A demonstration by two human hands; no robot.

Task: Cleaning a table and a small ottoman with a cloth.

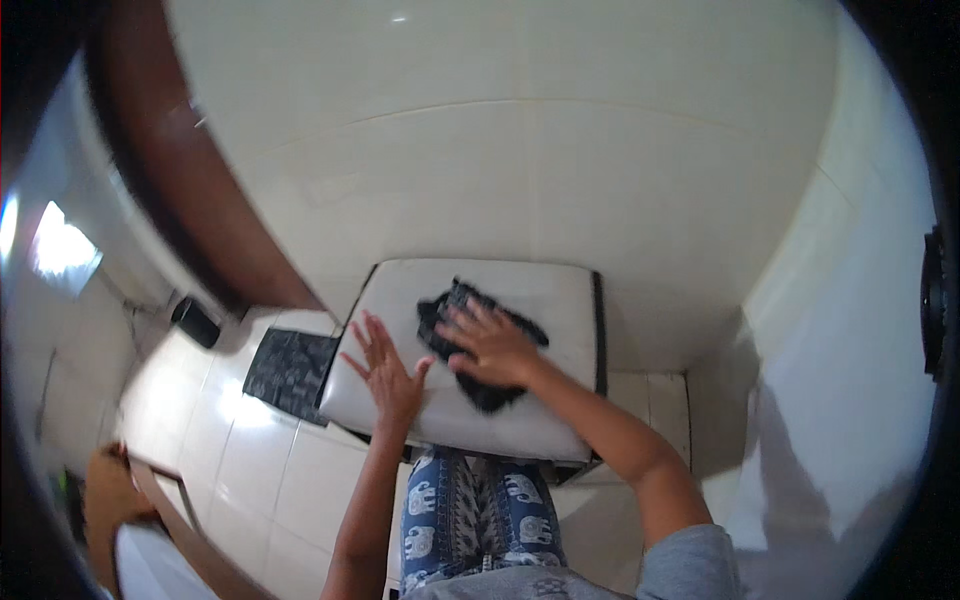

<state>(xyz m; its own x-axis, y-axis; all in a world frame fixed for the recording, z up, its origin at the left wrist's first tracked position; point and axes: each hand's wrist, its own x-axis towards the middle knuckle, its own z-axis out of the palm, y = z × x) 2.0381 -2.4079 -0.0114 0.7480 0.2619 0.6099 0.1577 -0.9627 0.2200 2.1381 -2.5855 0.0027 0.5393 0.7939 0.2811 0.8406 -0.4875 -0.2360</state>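
Observation:
A crumpled dark cloth [491, 394] lies on the pale padded seat [517, 435] of a stool or bench in front of me. My right hand [491, 345] presses flat over the cloth, fingers spread, hiding its middle. To the left, my left hand [390, 379] is over the seat's left part with its fingers apart and nothing in it. Whether its palm touches the seat cannot be told. Dark trim runs along the seat's side edges.
A dark patterned mat [292, 371] lies on the tiled floor [247, 465] left of the seat. Beyond it stands a black container [196, 322] near a brown door frame [225, 210]. Behind the seat rises a tiled wall [450, 187]. Part of another person [120, 487] shows at lower left.

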